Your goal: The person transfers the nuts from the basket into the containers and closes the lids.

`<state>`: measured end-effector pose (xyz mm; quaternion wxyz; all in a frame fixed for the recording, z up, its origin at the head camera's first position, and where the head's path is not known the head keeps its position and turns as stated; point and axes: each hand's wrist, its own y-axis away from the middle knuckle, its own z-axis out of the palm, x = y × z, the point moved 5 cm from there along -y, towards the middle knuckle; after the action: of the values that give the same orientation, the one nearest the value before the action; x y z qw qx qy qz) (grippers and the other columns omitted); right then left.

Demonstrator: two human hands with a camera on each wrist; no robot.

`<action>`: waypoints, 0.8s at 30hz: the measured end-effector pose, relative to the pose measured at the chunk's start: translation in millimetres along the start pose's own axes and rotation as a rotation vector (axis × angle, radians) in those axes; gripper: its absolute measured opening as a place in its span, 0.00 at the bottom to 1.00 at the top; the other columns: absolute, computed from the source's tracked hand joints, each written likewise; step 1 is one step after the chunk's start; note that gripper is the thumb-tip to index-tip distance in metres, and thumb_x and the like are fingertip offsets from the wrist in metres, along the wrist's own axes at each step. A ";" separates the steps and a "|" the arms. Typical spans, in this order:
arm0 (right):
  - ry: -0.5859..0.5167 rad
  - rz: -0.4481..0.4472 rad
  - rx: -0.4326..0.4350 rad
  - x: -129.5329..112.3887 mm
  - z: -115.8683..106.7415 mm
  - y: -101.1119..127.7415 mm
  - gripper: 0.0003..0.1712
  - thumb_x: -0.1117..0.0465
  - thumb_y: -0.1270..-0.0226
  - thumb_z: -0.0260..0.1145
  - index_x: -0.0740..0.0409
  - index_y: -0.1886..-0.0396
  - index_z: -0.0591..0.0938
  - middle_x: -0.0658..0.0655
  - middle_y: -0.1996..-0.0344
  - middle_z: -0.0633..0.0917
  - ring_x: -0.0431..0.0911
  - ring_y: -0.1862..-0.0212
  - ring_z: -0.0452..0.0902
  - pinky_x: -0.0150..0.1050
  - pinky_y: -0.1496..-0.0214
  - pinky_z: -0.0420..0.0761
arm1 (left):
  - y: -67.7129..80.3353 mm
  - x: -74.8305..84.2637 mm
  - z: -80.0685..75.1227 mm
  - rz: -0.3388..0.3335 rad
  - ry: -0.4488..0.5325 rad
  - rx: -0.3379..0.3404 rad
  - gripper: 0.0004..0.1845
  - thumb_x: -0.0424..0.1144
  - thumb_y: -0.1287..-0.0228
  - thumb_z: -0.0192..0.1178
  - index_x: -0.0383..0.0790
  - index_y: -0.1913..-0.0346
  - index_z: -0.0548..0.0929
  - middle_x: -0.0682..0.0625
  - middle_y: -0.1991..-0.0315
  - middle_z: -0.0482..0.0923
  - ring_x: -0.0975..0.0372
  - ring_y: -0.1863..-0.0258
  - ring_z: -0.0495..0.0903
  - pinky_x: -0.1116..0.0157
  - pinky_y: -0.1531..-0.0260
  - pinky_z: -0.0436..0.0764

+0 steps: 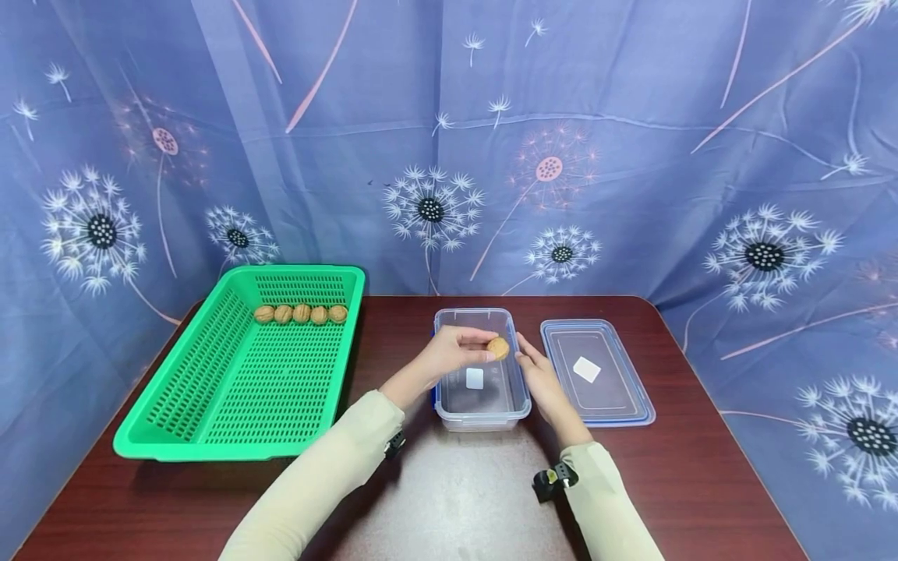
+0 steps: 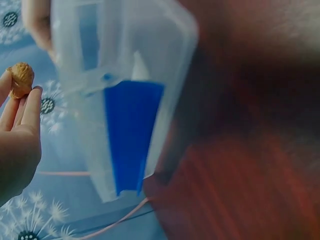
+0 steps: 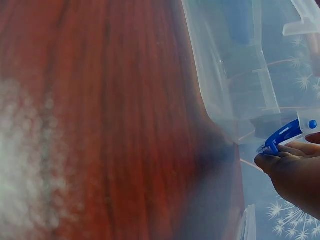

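Between thumb and fingertips, my left hand (image 1: pixel 454 352) pinches a walnut (image 1: pixel 499 348) above a clear plastic container (image 1: pixel 481 425). The left wrist view shows the walnut (image 2: pixel 22 80) in that pinch, beside the container's wall with a blue latch (image 2: pixel 132 132) hanging down. My right hand (image 1: pixel 543 382) holds the container's right side. Seen from the right wrist, its thumb and fingers are at another blue latch (image 3: pixel 286 134); part of that hand is cut off by the frame edge. A white square (image 1: pixel 474 379) shows in the container.
A green plastic basket (image 1: pixel 210 452) stands at the left with several walnuts (image 1: pixel 302 313) in a row along its far end. The container's clear lid (image 1: pixel 596 397), blue-edged with a white label (image 1: pixel 586 369), lies to the right. A patterned curtain (image 1: pixel 491 156) hangs behind the table (image 1: pixel 435 506).
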<state>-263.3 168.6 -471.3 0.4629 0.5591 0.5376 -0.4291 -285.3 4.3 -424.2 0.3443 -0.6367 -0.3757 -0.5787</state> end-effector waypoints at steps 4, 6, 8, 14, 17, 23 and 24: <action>0.000 -0.007 0.012 4.1 0.0 -1.3 0.28 0.63 0.23 0.45 0.63 0.26 0.58 0.61 0.27 0.59 0.55 0.26 0.49 0.51 0.25 0.50 | 3.2 -10.9 7.8 -0.021 -0.002 -0.024 0.20 0.25 0.41 0.65 0.27 0.45 0.80 0.37 0.51 0.82 0.57 0.53 0.83 0.65 0.54 0.82; -0.001 -0.010 0.011 4.4 0.2 -1.6 0.28 0.62 0.23 0.44 0.63 0.26 0.58 0.61 0.27 0.58 0.55 0.26 0.48 0.52 0.25 0.48 | 4.6 -15.3 11.3 -0.038 -0.005 -0.034 0.19 0.26 0.42 0.65 0.29 0.45 0.81 0.38 0.51 0.82 0.58 0.54 0.83 0.66 0.55 0.82; -0.001 -0.010 0.011 4.0 0.4 -1.6 0.28 0.62 0.23 0.45 0.63 0.26 0.58 0.61 0.27 0.58 0.55 0.25 0.47 0.52 0.25 0.47 | 5.9 -19.5 14.9 -0.055 -0.001 -0.047 0.19 0.26 0.42 0.66 0.29 0.46 0.81 0.38 0.52 0.83 0.58 0.54 0.83 0.66 0.55 0.82; 0.016 0.002 0.018 4.7 0.1 -2.6 0.29 0.62 0.23 0.45 0.62 0.26 0.58 0.59 0.27 0.59 0.54 0.26 0.49 0.50 0.25 0.49 | 8.7 -29.9 25.2 -0.090 0.024 -0.097 0.19 0.23 0.43 0.65 0.25 0.46 0.80 0.35 0.51 0.81 0.54 0.51 0.83 0.65 0.53 0.82; 0.029 0.013 0.023 5.3 -0.2 -2.8 0.29 0.61 0.23 0.45 0.61 0.26 0.58 0.58 0.27 0.59 0.54 0.26 0.50 0.50 0.25 0.50 | 9.3 -33.5 29.2 -0.104 0.016 -0.115 0.19 0.22 0.43 0.65 0.25 0.47 0.80 0.35 0.52 0.81 0.53 0.51 0.83 0.65 0.54 0.82; 0.026 0.015 0.018 4.5 0.1 -1.8 0.29 0.61 0.23 0.45 0.61 0.26 0.58 0.59 0.27 0.59 0.54 0.26 0.50 0.50 0.25 0.50 | 11.4 -36.9 36.1 -0.118 0.001 -0.145 0.18 0.21 0.44 0.65 0.23 0.49 0.81 0.34 0.53 0.82 0.53 0.53 0.83 0.65 0.55 0.83; 0.025 0.013 0.017 4.3 0.1 -1.6 0.29 0.61 0.23 0.45 0.61 0.26 0.58 0.59 0.27 0.59 0.54 0.26 0.50 0.50 0.25 0.50 | 11.8 -37.2 37.2 -0.120 -0.006 -0.151 0.18 0.21 0.44 0.65 0.23 0.49 0.81 0.34 0.54 0.82 0.53 0.53 0.83 0.65 0.56 0.83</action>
<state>-264.6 169.4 -475.6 0.4545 0.5718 0.5359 -0.4235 -259.0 28.1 -464.7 0.2589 -0.6391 -0.3694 -0.6230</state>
